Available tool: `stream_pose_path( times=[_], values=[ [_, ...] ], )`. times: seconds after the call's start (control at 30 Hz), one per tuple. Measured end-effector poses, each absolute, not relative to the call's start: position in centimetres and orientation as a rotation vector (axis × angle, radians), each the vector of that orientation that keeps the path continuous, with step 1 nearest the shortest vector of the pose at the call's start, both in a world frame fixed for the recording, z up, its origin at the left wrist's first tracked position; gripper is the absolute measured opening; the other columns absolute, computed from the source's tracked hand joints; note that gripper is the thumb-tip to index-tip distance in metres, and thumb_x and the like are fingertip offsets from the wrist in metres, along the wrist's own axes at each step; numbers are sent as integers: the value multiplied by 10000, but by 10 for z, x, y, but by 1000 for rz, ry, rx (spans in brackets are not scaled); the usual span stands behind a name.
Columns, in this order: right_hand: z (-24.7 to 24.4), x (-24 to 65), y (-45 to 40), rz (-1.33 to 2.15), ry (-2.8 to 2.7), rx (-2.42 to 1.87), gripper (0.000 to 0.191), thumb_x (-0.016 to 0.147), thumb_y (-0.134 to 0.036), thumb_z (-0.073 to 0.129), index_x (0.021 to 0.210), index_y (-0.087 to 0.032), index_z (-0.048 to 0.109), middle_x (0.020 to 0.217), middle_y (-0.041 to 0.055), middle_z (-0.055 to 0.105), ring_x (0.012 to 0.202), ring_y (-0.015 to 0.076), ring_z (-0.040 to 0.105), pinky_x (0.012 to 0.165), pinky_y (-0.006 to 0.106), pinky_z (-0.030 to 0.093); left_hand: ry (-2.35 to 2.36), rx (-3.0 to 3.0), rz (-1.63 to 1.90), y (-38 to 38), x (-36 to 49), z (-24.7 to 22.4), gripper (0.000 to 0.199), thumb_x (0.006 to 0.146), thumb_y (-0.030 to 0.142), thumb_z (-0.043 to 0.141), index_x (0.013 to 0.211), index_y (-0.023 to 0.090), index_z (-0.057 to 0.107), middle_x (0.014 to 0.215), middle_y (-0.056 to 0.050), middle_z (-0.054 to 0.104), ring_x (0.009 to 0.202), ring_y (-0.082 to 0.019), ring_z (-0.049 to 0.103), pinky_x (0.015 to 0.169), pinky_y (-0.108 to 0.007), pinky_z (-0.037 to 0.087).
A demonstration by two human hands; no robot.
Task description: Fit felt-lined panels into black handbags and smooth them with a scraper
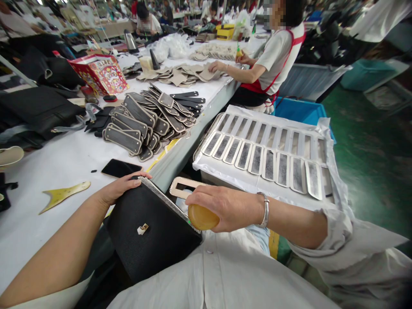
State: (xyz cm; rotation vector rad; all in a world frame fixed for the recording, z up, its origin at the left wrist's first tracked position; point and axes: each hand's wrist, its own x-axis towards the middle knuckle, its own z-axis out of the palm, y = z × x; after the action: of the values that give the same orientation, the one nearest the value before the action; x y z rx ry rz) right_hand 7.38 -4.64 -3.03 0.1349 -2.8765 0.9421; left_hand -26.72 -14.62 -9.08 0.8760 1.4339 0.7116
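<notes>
A black leather bag panel or bag body (151, 227) with a small metal clasp (142, 229) lies tilted across my lap. My left hand (124, 187) grips its upper left corner, thumb on the front and fingers over the edge. My right hand (227, 207) is wrapped round a rounded amber squeeze bottle (202, 218) close to the bag's right edge. A beige strip with a long slot (177, 189) sticks out beyond my right fingers; whether they also hold it I cannot tell. The bottle's tip is mostly hidden near the bag's rough grey edge.
Grey-black strap pieces (128, 124) are heaped on the white table (80, 167), near a phone (120, 168) and a yellow template (64, 195). At right, rows of rounded frame pieces (262, 161) cover a cloth-lined stand. A co-worker (273, 60) sits beyond, by beige pieces (180, 75).
</notes>
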Motion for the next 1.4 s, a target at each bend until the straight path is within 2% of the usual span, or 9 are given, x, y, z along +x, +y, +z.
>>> stream_pose_path(
  times=[0.33, 0.53, 0.67, 0.83, 1.1, 1.4],
  values=[
    [-33, 78, -45, 1003, -2933, 83, 605, 649, -161, 684, 1200, -151, 434, 1064, 99, 525, 947, 194, 510, 822, 298, 446, 1472, 919, 728, -146, -268, -93, 542, 714, 504, 651, 1138, 197, 509, 962, -26, 620, 829, -198, 605, 716, -260, 485],
    [-39, 80, -43, 1037, -2809, 51, 576, 708, -220, 651, 1226, -140, 413, 1107, 112, 511, 987, 193, 501, 864, 304, 438, 1462, 926, 769, -151, -271, -98, 563, 702, 500, 660, 1148, 200, 494, 973, -29, 626, 855, -205, 601, 741, -257, 482],
    [-42, 82, -42, 1060, -2824, -12, 574, 701, -235, 663, 1216, -153, 424, 1075, 93, 528, 936, 181, 520, 825, 298, 451, 1522, 1000, 795, -158, -274, -94, 563, 685, 503, 660, 1138, 204, 510, 979, -22, 625, 873, -218, 598, 766, -264, 480],
    [-32, 86, -39, 1066, -2832, -76, 580, 677, -233, 681, 1197, -163, 431, 1087, 86, 535, 937, 182, 525, 815, 301, 457, 1606, 1103, 817, -169, -281, -73, 564, 669, 491, 654, 1144, 219, 516, 1028, -28, 626, 923, -254, 587, 818, -294, 469],
    [-15, 77, -32, 988, -2752, -36, 601, 706, -279, 676, 1229, -169, 401, 1114, 98, 527, 979, 192, 518, 848, 321, 447, 1693, 1161, 850, -185, -281, -33, 587, 626, 486, 665, 1136, 228, 534, 1002, -37, 642, 908, -293, 599, 810, -335, 478],
    [10, 75, -24, 895, -2778, -35, 597, 687, -245, 673, 1218, -166, 413, 1113, 105, 526, 966, 198, 527, 833, 325, 457, 1704, 1199, 832, -174, -283, -4, 593, 641, 503, 676, 1135, 213, 522, 990, -36, 647, 895, -288, 606, 811, -340, 487]
  ],
)
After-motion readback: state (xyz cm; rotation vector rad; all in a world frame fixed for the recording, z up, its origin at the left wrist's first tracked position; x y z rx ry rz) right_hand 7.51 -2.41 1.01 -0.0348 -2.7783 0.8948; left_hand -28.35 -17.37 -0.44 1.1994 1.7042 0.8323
